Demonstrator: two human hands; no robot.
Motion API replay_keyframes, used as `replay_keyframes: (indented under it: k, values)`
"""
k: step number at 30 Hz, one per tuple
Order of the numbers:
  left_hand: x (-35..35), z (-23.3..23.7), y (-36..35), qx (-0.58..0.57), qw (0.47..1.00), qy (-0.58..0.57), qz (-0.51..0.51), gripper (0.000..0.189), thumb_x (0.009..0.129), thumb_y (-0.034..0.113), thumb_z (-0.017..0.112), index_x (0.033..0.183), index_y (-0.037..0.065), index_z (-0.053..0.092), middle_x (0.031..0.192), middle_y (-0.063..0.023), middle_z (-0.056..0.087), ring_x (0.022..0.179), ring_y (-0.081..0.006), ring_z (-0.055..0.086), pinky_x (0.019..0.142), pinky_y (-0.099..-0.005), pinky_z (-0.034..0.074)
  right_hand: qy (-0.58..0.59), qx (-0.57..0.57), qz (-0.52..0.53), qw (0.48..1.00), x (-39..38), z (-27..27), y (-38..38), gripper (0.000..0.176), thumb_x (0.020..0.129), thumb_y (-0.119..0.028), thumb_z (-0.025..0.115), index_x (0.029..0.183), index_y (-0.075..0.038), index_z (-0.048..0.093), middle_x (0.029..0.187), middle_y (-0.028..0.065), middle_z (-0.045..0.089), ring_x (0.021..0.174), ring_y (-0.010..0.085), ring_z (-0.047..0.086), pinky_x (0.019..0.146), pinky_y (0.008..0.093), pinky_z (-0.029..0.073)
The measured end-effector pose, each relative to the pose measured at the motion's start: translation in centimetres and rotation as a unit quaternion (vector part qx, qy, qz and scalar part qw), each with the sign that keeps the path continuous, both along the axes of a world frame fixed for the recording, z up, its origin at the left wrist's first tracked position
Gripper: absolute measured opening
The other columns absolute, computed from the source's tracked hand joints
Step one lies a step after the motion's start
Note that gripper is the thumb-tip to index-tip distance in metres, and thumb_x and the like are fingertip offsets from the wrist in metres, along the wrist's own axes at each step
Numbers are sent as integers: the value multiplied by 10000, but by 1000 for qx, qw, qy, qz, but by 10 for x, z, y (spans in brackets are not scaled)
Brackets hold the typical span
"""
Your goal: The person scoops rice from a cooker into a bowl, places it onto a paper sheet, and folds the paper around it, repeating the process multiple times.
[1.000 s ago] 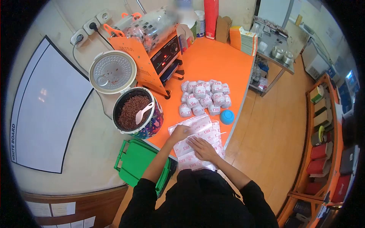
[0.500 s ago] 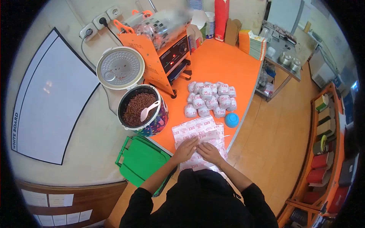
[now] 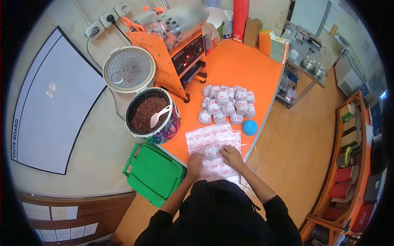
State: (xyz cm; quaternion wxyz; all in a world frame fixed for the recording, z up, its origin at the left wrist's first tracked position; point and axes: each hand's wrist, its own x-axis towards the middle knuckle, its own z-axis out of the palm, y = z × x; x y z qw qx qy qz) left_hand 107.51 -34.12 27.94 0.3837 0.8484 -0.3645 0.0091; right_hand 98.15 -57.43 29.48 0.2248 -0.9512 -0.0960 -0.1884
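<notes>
Printed white-and-pink wrapping paper point(image 3: 210, 133) lies in a stack at the front of the orange table. The top sheet is folded over into a raised band point(image 3: 211, 151), and whatever it covers is hidden. My left hand point(image 3: 195, 165) is closed on the left end of this fold, fingers curled inward. At the right end, my right hand point(image 3: 232, 157) pinches the paper. Beyond the sheets sits a pile of several wrapped rice portions point(image 3: 227, 104), with a blue bowl point(image 3: 249, 128) to their right.
An open rice cooker point(image 3: 154, 115) holds dark reddish rice and a pale pink rice paddle point(image 3: 160, 116). Behind it stands an orange sealing machine point(image 3: 164, 59). A green lidded bin point(image 3: 154, 172) is at lower left. Orange shelves point(image 3: 328, 213) stand across the floor at right.
My hands have moved apart from the middle of the paper to the two ends of the fold. The folded band now shows between them.
</notes>
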Motion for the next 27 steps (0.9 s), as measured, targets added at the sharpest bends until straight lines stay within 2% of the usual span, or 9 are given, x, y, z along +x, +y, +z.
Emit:
replay_keyframes:
  k: [3, 6, 9, 12, 14, 17, 23, 24, 27]
  values:
    - [12, 2, -1, 23, 997, -71, -36, 143, 813, -43, 554, 944, 2, 591, 884, -158, 596, 936, -382, 584, 801, -450, 474, 36, 20, -61, 997, 10, -8, 1, 338, 699, -84, 658, 1030, -54, 595, 1046, 142, 586, 940, 314, 555, 826, 442, 436]
    - [22, 2, -1, -13, 996, 92, -15, 195, 767, -46, 581, 955, 5, 595, 901, -164, 590, 956, -386, 580, 766, -458, 481, 98, 32, -132, 986, 28, 6, 8, 342, 681, -91, 675, 1014, -55, 603, 1020, 144, 594, 959, 312, 560, 837, 440, 432]
    - [26, 36, -21, -105, 987, 110, 52, 241, 722, -46, 613, 956, 15, 610, 900, -154, 587, 977, -389, 578, 761, -463, 487, 122, -8, -130, 984, 44, 40, 11, 337, 688, -103, 681, 1016, -54, 619, 984, 136, 615, 974, 310, 580, 856, 438, 435]
    - [44, 27, -30, -13, 997, 79, -2, 246, 693, -33, 644, 931, 12, 602, 897, -153, 583, 993, -380, 580, 776, -467, 492, 120, -107, -86, 983, 63, 30, 8, 293, 729, -121, 660, 1014, -56, 638, 960, 124, 637, 984, 307, 614, 852, 440, 465]
    - [52, 26, -40, 140, 990, 2, -22, 224, 700, -23, 633, 916, 14, 588, 882, -153, 578, 991, -364, 588, 783, -474, 494, 172, -147, -62, 972, 75, 27, 10, 255, 727, -122, 660, 974, -62, 652, 956, 123, 642, 964, 297, 630, 814, 444, 497]
    - [50, 21, -47, 241, 965, -96, -36, 189, 714, -12, 612, 895, 22, 572, 873, -155, 579, 939, -331, 608, 755, -460, 507, 273, -110, -59, 954, 70, 37, 12, 180, 727, -101, 635, 900, -57, 654, 954, 126, 641, 955, 268, 638, 706, 438, 541]
    - [13, -5, -31, 195, 975, -109, 17, 117, 771, 46, 595, 880, 14, 568, 829, -137, 569, 793, -278, 630, 645, -394, 523, 116, -50, -115, 985, 17, -10, 35, 311, 760, -117, 622, 1042, 15, 619, 980, 108, 638, 857, 278, 630, 681, 370, 553]
    - [8, -21, -26, 167, 977, -131, 25, 119, 779, 60, 597, 882, 9, 569, 814, -129, 563, 774, -270, 632, 627, -383, 524, 69, -67, -114, 989, 9, -16, 38, 444, 781, -113, 604, 1183, 74, 570, 1041, 131, 611, 891, 276, 603, 715, 332, 548]
    - [-5, -30, -16, 108, 988, -102, 29, 381, 808, 81, 596, 1164, -54, 568, 967, -186, 586, 917, -354, 616, 769, -438, 527, 63, -45, -124, 989, 0, -16, 42, 542, 775, -100, 603, 1278, 85, 523, 1127, 160, 566, 975, 275, 565, 789, 337, 531]
